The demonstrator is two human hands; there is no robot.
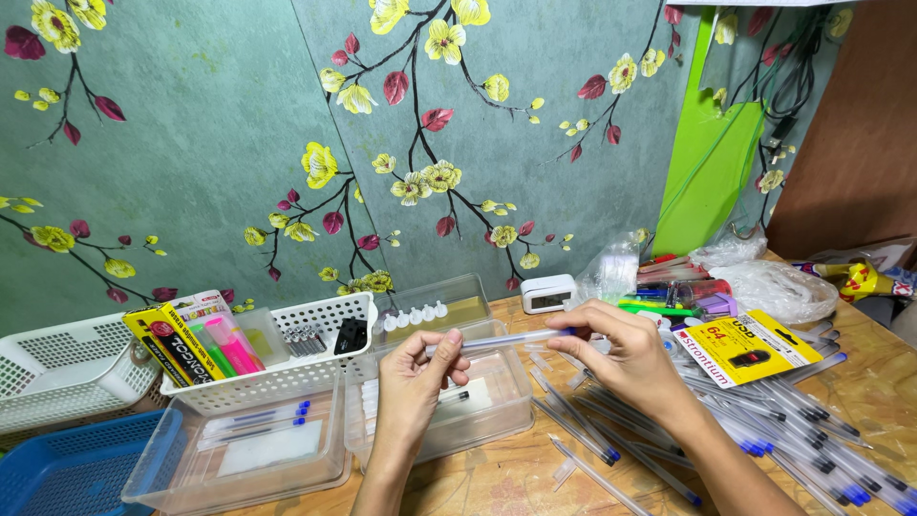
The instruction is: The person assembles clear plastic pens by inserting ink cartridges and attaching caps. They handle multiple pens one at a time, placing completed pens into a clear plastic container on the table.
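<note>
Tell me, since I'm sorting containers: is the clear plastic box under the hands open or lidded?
Open: the clear plastic box shows no lid, its rim bare beneath both hands.

Clear glossy plastic pen barrel [511,339] between the fingers; smooth see-through plastic tubs [497,406] below; white matt plastic basket [287,377] at the tabletop's [516,473] left edge; worn, patchy wood underneath.
</note>
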